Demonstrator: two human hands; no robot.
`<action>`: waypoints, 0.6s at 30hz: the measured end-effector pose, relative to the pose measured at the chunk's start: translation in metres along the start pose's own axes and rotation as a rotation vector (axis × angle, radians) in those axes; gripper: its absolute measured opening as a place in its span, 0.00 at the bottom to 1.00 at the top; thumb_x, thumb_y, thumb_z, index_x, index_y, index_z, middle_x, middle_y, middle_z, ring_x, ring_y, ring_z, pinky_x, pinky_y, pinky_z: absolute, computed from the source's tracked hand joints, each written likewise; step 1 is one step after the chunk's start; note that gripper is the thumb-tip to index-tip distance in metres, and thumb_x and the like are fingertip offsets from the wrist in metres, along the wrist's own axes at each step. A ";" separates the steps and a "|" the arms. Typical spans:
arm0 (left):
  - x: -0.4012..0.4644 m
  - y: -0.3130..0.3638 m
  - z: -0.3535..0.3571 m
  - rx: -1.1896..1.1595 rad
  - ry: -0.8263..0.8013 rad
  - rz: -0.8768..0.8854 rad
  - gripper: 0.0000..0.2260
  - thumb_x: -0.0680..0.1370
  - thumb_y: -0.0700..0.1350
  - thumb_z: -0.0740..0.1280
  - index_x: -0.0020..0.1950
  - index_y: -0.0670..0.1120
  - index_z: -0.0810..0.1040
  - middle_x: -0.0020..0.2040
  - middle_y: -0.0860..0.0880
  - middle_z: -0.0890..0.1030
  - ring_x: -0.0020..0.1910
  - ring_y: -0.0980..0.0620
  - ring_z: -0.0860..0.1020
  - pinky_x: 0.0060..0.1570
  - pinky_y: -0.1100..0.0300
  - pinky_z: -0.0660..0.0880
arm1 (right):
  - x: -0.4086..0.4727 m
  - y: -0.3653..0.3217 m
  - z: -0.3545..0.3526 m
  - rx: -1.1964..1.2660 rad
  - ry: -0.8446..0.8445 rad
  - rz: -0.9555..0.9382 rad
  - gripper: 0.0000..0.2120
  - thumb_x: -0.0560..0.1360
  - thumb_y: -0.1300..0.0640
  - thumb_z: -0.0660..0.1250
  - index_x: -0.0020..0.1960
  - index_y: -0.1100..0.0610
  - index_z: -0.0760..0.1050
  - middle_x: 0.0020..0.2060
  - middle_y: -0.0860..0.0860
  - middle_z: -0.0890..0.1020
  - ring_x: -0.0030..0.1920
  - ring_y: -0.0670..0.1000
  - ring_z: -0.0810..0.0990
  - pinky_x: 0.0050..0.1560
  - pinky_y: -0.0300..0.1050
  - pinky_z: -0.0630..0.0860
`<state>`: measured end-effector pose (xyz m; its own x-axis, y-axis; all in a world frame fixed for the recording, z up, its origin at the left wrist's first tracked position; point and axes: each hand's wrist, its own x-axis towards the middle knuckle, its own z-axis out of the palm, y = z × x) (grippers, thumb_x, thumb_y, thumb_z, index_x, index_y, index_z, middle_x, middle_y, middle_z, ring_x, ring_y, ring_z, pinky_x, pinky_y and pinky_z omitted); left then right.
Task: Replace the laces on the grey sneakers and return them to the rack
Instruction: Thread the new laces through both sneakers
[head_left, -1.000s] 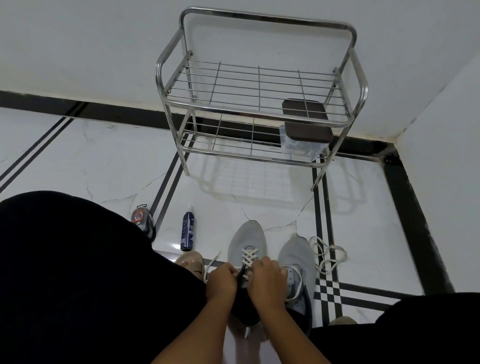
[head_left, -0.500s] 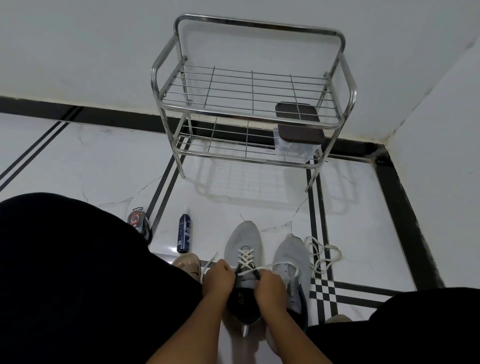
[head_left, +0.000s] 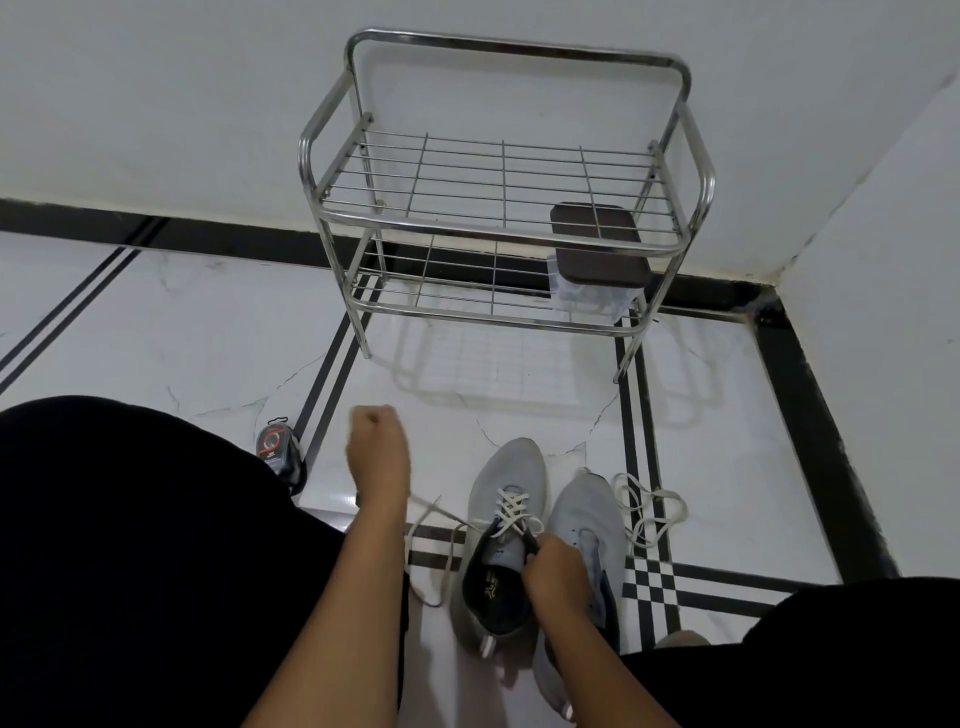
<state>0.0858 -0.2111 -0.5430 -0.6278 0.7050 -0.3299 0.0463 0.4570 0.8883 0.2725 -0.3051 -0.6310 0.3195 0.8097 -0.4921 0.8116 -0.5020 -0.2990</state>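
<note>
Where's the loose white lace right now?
The loose lace lies on the floor in the head view, just right of the unlaced grey sneaker, in front of the rack.

- My left hand is motion-blurred into a fist; I can't make out the lace inside it
- My right hand covers the laced sneaker's collar, so its grip there is hidden
- The second sneaker's heel disappears behind my right forearm
- The print on the small package is too small to read, and my dark-clothed knee hides its lower part
- Rack wires cross the brown-lidded container; its contents are unclear
</note>
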 end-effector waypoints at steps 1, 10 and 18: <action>-0.006 -0.014 0.007 0.337 -0.131 0.130 0.11 0.81 0.49 0.55 0.46 0.44 0.72 0.41 0.48 0.75 0.41 0.47 0.73 0.42 0.57 0.69 | 0.000 0.000 0.000 -0.009 -0.002 -0.002 0.13 0.80 0.57 0.56 0.58 0.55 0.77 0.54 0.54 0.81 0.55 0.55 0.80 0.50 0.44 0.74; -0.048 -0.127 0.032 0.709 -0.534 -0.052 0.12 0.81 0.49 0.57 0.54 0.44 0.76 0.55 0.41 0.80 0.55 0.42 0.77 0.53 0.54 0.73 | -0.001 0.003 0.000 -0.050 0.007 -0.020 0.13 0.80 0.57 0.55 0.59 0.54 0.76 0.55 0.53 0.81 0.56 0.55 0.79 0.50 0.44 0.74; -0.025 -0.115 0.031 -0.127 -0.160 -0.601 0.14 0.82 0.41 0.54 0.41 0.36 0.74 0.34 0.41 0.80 0.32 0.47 0.80 0.39 0.57 0.75 | -0.002 -0.005 0.006 -0.066 -0.038 -0.054 0.10 0.79 0.56 0.58 0.55 0.55 0.76 0.54 0.53 0.81 0.54 0.55 0.80 0.50 0.45 0.76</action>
<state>0.1199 -0.2648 -0.6470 -0.3913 0.4221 -0.8178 -0.3771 0.7370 0.5609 0.2648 -0.3058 -0.6340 0.2567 0.8224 -0.5076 0.8580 -0.4357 -0.2720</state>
